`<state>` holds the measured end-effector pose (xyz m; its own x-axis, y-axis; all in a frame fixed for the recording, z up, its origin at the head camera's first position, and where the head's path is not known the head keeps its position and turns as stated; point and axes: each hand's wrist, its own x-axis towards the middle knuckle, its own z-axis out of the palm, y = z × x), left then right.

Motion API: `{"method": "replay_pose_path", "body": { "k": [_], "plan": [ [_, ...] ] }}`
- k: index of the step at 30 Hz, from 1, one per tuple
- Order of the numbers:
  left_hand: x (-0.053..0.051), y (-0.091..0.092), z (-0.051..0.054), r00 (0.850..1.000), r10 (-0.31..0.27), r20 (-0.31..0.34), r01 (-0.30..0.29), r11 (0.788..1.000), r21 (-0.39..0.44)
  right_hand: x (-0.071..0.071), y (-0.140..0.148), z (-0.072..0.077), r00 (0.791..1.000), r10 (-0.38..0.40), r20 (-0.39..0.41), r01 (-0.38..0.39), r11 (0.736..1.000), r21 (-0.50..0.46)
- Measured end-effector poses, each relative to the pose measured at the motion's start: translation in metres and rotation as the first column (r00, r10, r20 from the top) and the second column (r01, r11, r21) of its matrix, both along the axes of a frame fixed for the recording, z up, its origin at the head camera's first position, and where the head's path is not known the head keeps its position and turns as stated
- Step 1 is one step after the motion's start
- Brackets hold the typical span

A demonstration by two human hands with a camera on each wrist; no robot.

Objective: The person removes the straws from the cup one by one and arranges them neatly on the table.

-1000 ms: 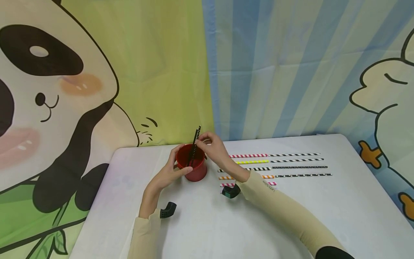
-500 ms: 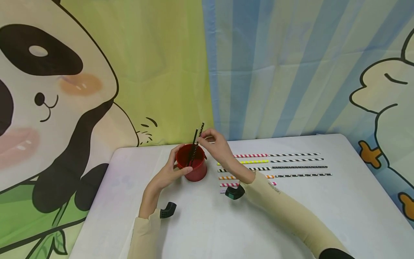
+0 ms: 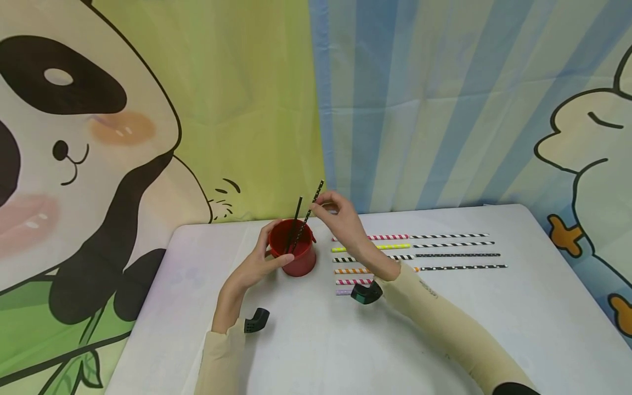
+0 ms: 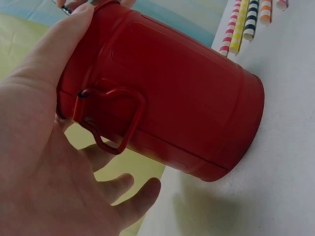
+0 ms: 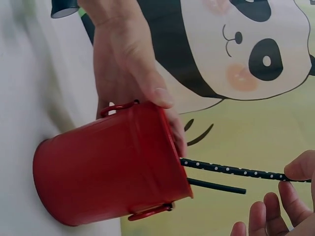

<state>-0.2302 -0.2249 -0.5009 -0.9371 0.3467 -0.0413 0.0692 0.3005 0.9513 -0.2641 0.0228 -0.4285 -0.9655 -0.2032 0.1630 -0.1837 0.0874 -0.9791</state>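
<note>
A small red metal bucket with side handles stands on the white table. My left hand grips it at the rim, the thumb near its top edge in the left wrist view. Between thumb and fingertips, my right hand pinches a black paper straw with white dots. The lower end of that straw is inside the bucket, and it tilts to the right. A plain dark straw also leans in the bucket, apart from the dotted one. Inside, the bucket walls hide the straws' lower ends in the right wrist view.
Right of the bucket, striped straws lie in rows, among them a yellow one and an orange one. Further right lie several black-and-white straws. A printed curtain hangs behind the table.
My right hand has moved right and slightly up, pulling the dotted straw's top away from the plain one, so it leans more. The left hand and the bucket stay put.
</note>
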Motion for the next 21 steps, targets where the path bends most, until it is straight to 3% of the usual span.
{"method": "replay_pose_path", "body": {
  "k": [21],
  "plan": [
    [0.000, -0.001, -0.001, 1.000, -0.019, -0.003, 0.019, 0.999, 0.033, 0.001, 0.030, 0.015, 1.000, -0.030, -0.005, 0.029, 0.991, -0.130]
  ]
}}
